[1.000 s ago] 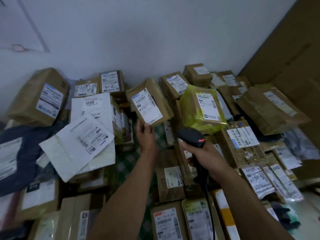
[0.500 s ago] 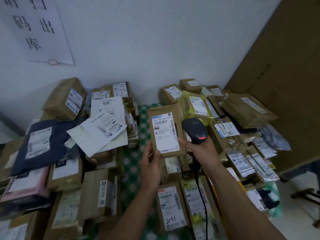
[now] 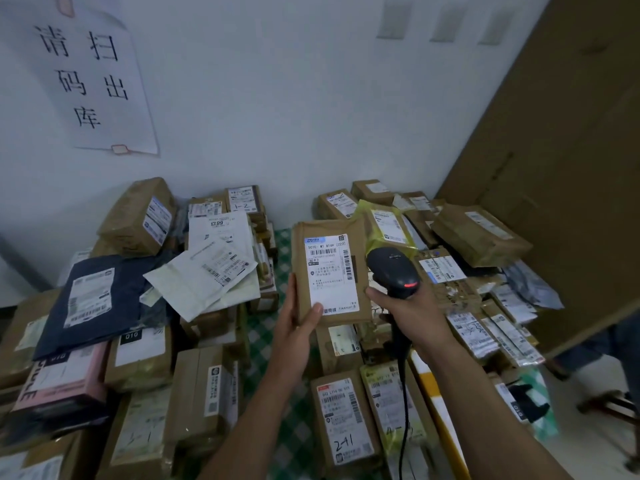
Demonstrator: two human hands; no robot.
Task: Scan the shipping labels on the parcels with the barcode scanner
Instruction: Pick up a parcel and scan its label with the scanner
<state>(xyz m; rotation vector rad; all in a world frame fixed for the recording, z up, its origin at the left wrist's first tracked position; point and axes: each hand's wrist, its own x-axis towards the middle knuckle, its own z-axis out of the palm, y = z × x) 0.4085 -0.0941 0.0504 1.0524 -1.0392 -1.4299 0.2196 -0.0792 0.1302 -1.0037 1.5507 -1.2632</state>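
My left hand [image 3: 298, 327] holds a flat brown parcel [image 3: 301, 268] upright by its lower left corner, thumb on its front. The parcel's white shipping label [image 3: 330, 275] with barcodes faces me. My right hand [image 3: 410, 313] grips the handle of a black barcode scanner [image 3: 393, 270] with a red trigger strip. The scanner head sits just right of the parcel, close to the label's right edge. Its black cable [image 3: 403, 403] hangs down over the parcels below.
Many labelled parcels [image 3: 343, 420] cover a table with a green checked cloth [image 3: 263, 330]: brown boxes, a dark blue bag [image 3: 93, 299], white mailers [image 3: 204, 275], a yellow bag [image 3: 388, 223]. A paper sign [image 3: 93, 77] hangs on the wall. A large cardboard sheet [image 3: 561, 168] leans at right.
My left hand lifted the brown parcel off the pile and brought it toward me, turning it upright. The scanner rose beside its label. The camera view tilted upward.
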